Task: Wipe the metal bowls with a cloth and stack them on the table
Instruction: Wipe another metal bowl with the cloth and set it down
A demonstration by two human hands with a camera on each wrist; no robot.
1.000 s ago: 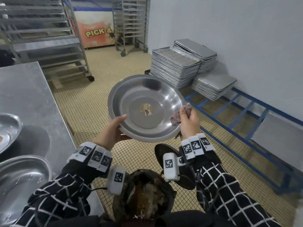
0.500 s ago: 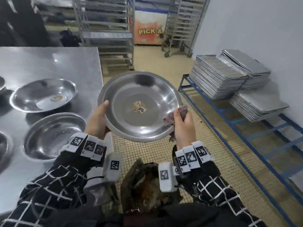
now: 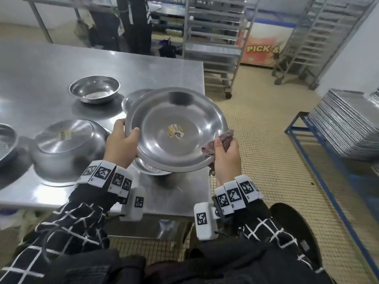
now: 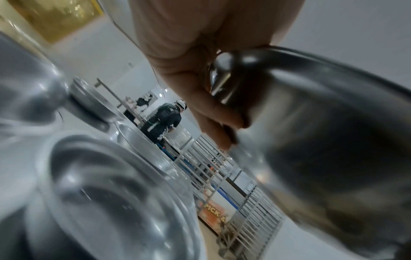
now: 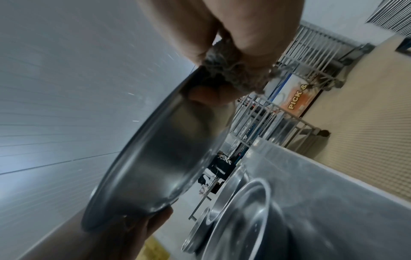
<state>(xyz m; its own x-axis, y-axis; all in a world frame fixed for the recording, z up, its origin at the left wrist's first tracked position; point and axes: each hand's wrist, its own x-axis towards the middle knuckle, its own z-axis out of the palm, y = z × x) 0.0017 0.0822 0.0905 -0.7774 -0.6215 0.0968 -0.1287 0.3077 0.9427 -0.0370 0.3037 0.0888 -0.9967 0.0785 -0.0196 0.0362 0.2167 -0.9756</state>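
Observation:
I hold a wide metal bowl (image 3: 176,130) with a sticker in its middle, tilted toward me over the near right corner of the steel table (image 3: 61,64). My left hand (image 3: 125,140) grips its left rim, thumb inside. My right hand (image 3: 223,148) pinches a brownish cloth (image 3: 222,139) against the right rim. In the wrist views, the left fingers (image 4: 211,119) curl under the bowl (image 4: 322,132) and the cloth (image 5: 233,70) sits bunched at the rim of the bowl (image 5: 160,158). Another bowl (image 3: 151,170) sits on the table directly beneath.
An upside-down bowl (image 3: 67,144), a smaller upright bowl (image 3: 94,89), one behind the held bowl (image 3: 133,99) and one at the left edge (image 3: 5,140) stand on the table. Stacked trays (image 3: 348,124) fill a blue rack on the right. Wheeled racks (image 3: 215,37) and a person (image 3: 133,23) stand beyond.
I have turned left from the tray rack to the table. The held bowl moved from over the floor to above the table's near right corner. Both grips are unchanged.

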